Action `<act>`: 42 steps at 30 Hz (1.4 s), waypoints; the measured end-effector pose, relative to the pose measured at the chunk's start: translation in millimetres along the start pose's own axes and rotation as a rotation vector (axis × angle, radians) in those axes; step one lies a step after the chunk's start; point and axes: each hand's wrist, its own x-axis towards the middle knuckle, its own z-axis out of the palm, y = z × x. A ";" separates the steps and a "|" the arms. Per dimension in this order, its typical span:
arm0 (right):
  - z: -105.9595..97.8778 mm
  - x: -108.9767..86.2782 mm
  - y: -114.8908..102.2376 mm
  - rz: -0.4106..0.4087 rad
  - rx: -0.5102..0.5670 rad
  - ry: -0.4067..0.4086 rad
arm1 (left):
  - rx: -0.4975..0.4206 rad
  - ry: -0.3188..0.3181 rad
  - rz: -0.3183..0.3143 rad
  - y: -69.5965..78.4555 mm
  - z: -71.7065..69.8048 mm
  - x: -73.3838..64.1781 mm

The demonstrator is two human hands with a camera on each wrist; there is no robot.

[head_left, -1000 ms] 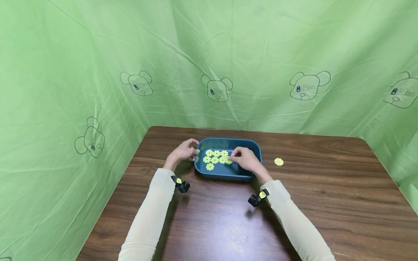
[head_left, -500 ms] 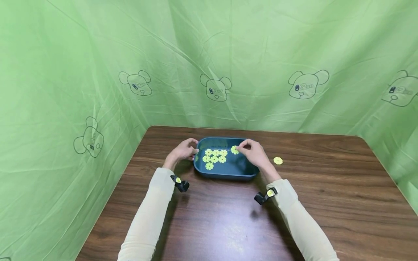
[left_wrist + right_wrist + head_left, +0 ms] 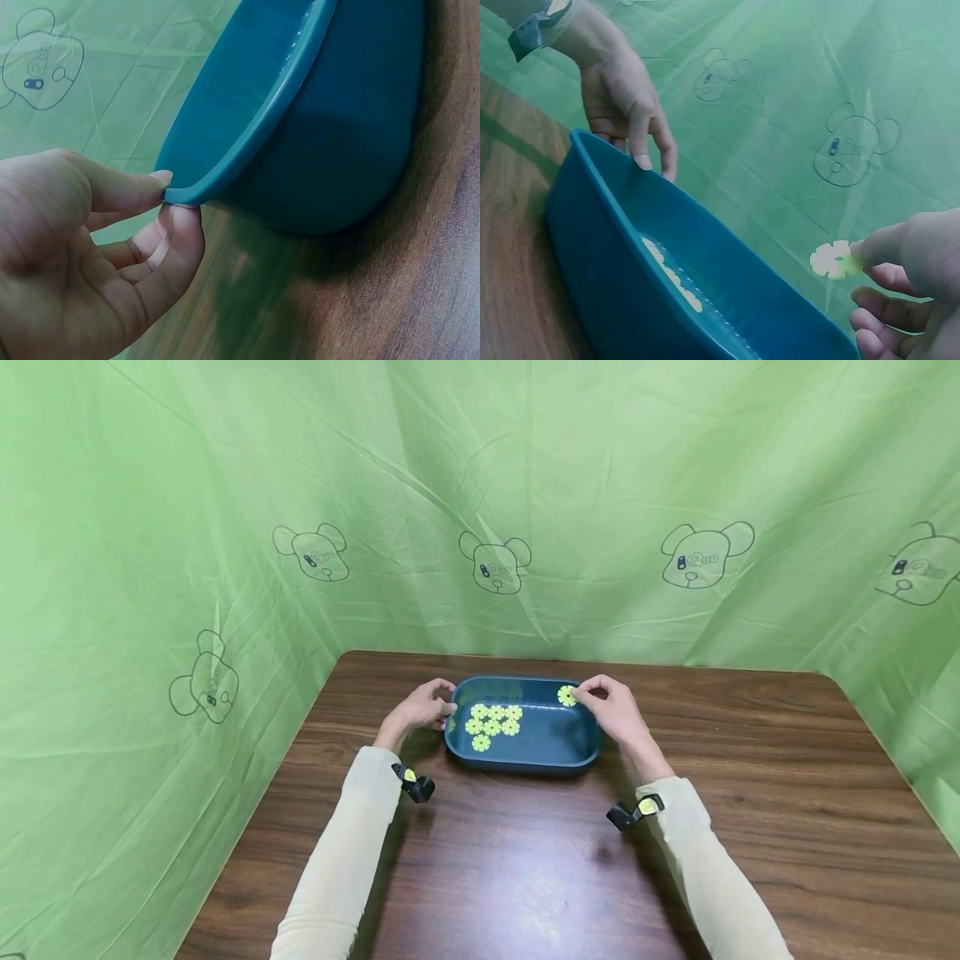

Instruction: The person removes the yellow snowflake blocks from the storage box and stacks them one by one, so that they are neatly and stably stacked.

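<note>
Blue tray [image 3: 551, 739]: on my feed, my left hand [image 3: 420, 705] pinches its left rim. Right of that grip lie seven yellow flowers [image 3: 492, 727]. My right hand [image 3: 613, 708] pinches an eighth flower [image 3: 566, 695], just carried rightward, so I judge it parted from the rest. It juts left from that pinch, round, with no clear long axis; the tray's runs hand to hand.

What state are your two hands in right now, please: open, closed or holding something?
Left hand: holding the blue basin, pinched at its rim.
Right hand: holding a yellow flower-shaped piece between thumb and fingers.
</note>
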 end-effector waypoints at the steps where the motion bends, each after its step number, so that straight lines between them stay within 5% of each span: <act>1: -2.2 -0.7 1.1 0.009 0.010 0.005 | 0.001 0.000 -0.001 0.0 0.4 -0.3; 32: -63.9 -20.5 52.3 0.186 0.048 0.140 | 0.015 -0.004 -0.007 1.3 0.3 -1.2; 42: -68.2 -23.9 69.6 0.226 -0.070 0.151 | 0.005 -0.009 -0.009 0.6 -0.6 1.6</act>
